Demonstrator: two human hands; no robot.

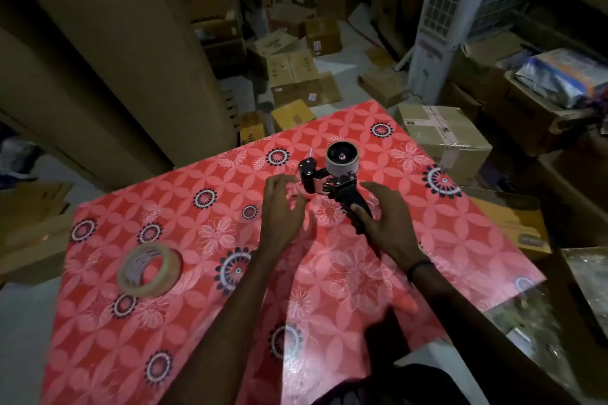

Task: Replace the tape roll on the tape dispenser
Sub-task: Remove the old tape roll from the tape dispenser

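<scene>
A black tape dispenser (324, 182) lies on the red flowered table (197, 322), with a nearly used-up roll core (342, 158) on its hub. My right hand (381, 220) rests over the dispenser's black handle, thumb on it and fingers spread loosely. Just left of the dispenser's front end hovers my left hand (283, 207), fingers spread and relaxed, holding nothing. A full roll of clear tape (149, 270) lies flat at the table's left side, well apart from both hands.
Cardboard boxes (444, 138) crowd the floor beyond the table's far edge and to the right. Tall cardboard sheets (125, 59) lean at the back left. A white cooler unit (450, 20) stands at the back right.
</scene>
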